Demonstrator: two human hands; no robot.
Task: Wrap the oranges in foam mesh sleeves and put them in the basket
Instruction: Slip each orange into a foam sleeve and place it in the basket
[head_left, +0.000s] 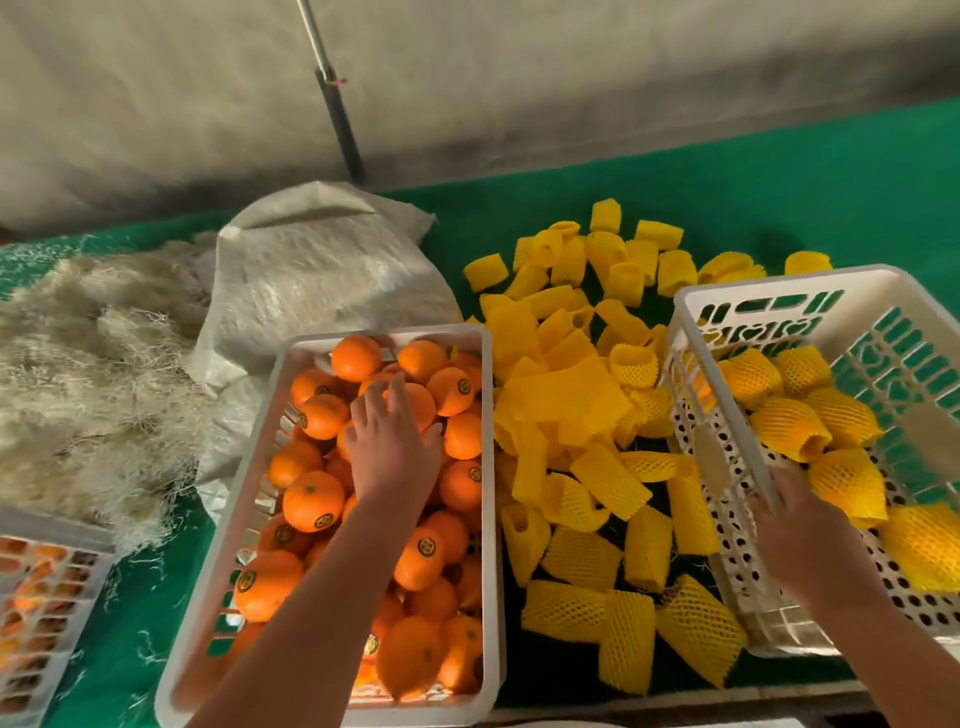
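Reaching with spread fingers, the left hand (393, 451) hovers over oranges (313, 500) at seven o'clock; the right hand (804, 540) grips the basket (737, 297) rim; oranges likely firm, heavy; cup one whole; sleeves (610, 480) soft.

No wording could be read anywhere; the oranges (313, 501) beneath and around the left hand (393, 447) each bore a small round yellow-and-black sticker (323, 520); its print was too small and blurred to make out; no numbers or signs showed elsewhere.
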